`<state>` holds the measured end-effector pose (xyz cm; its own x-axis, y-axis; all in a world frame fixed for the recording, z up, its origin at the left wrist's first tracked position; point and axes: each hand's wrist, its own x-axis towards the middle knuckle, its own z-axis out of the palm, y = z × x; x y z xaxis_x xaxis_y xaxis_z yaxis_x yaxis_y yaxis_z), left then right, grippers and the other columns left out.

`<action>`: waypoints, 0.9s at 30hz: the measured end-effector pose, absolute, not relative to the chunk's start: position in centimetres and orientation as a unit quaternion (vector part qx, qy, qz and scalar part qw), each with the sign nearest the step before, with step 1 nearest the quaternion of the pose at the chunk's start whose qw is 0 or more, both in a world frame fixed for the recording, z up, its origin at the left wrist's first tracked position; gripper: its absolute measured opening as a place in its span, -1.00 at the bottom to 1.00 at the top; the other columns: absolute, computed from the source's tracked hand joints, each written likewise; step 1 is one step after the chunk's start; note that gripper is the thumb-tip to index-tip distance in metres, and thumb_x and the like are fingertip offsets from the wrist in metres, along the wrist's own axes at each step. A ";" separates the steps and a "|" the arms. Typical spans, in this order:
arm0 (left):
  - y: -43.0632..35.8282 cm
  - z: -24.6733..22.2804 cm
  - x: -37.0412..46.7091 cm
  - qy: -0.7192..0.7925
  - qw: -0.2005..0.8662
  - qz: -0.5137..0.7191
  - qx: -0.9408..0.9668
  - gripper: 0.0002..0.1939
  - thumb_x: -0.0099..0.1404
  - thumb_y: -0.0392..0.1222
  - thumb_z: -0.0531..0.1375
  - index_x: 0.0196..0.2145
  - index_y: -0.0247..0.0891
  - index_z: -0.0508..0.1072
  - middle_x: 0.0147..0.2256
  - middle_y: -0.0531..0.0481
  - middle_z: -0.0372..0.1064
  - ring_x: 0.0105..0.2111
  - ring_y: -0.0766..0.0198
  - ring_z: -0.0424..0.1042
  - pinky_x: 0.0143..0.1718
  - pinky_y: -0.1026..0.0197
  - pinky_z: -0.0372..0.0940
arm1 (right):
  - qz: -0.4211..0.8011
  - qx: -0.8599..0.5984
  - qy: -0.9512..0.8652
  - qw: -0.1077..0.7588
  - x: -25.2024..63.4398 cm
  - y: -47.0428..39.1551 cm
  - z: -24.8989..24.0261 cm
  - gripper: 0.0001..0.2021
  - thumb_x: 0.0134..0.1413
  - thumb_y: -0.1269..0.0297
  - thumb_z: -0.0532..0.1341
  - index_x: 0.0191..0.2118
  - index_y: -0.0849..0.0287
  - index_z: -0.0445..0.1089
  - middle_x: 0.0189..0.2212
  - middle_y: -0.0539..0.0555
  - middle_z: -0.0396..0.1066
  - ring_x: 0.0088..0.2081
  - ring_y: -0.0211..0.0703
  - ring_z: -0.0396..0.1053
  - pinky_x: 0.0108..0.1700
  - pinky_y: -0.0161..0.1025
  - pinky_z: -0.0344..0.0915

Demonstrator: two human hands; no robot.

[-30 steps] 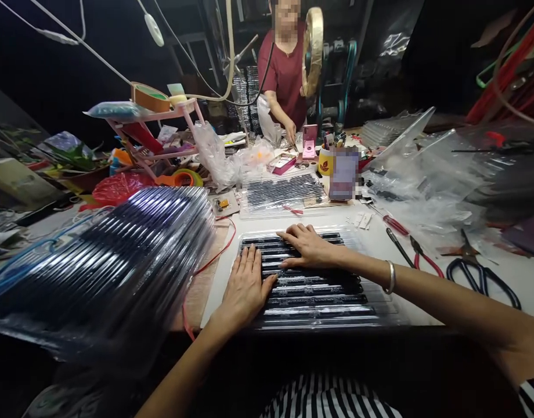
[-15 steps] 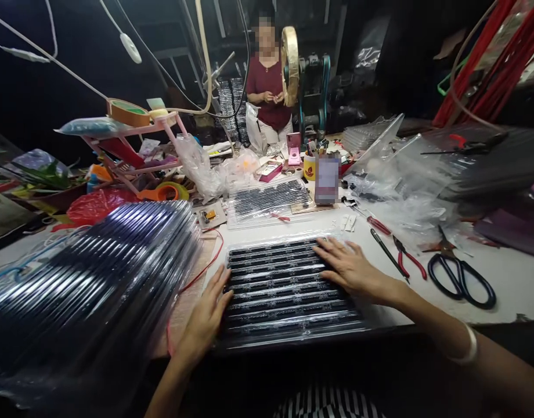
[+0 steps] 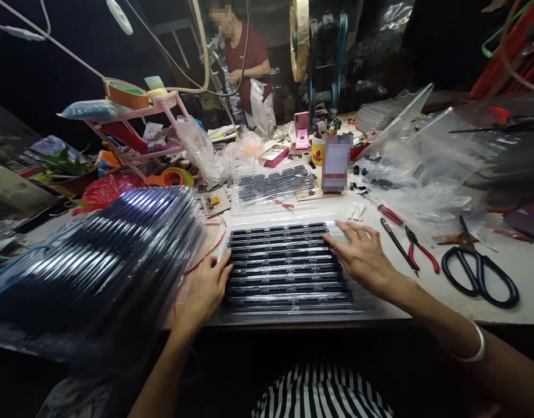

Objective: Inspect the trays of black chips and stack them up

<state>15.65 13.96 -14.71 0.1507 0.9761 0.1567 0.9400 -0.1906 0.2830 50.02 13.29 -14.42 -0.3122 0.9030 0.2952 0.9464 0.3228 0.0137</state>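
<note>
A clear plastic tray with rows of black, shiny strips lies flat at the table's front edge. My left hand holds its left edge, with bent fingers and the thumb at the rim. At the upper right side, my right hand grips the tray's edge, its fingertips bent over the clear rim. To the left leans a tall stack of similar filled trays, close to my left forearm. Behind the held tray lies another clear tray with thin dark strips and a red piece on it.
On the right lie large scissors, red-handled pliers, a black pen-like tool and a red-handled screwdriver. Clear plastic sheets are heaped behind them. A phone leans by a yellow cup. A person stands beyond.
My right hand has gone from lying spread on the strips to the tray's right edge. My left fingers have bent more. The view has shifted, and the person beyond has turned sideways.
</note>
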 end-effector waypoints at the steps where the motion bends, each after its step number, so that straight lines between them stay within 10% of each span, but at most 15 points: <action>1: 13.8 -14.8 15.9 0.632 0.034 0.136 0.763 -0.48 0.36 -0.03 -0.08 0.15 -0.35 0.30 -0.02 -0.31 0.26 -0.01 -0.04 0.30 0.01 -0.07 0.22 | -0.082 -0.528 -0.839 0.102 49.4 13.7 -13.8 -0.64 0.24 0.46 -0.01 0.07 0.19 0.35 0.09 0.36 0.24 0.08 0.23 0.19 0.00 0.12 0.11; 9: 13.7 -15.7 16.8 0.606 0.098 0.079 0.786 -0.36 0.38 0.10 -0.16 0.31 -0.26 -0.06 0.35 -0.24 -0.45 0.32 -0.04 -0.40 0.24 -0.14 -0.15 | -0.004 -0.346 -0.938 -0.003 43.1 18.1 -11.3 -0.81 0.14 0.57 0.04 -0.30 0.26 0.39 -0.34 0.13 0.38 -0.33 -0.14 0.29 -0.32 -0.27 0.18; 27: 13.3 -15.3 16.5 0.572 0.164 0.167 0.786 -0.37 0.31 0.10 0.01 0.25 -0.22 0.11 0.35 -0.17 -0.28 0.32 -0.01 -0.29 0.25 -0.14 -0.15 | 0.073 -0.396 -0.915 -0.008 41.8 19.0 -10.9 -0.94 0.11 0.37 0.20 -0.36 0.22 0.39 -0.30 0.10 0.41 -0.26 -0.16 0.34 -0.30 -0.31 0.22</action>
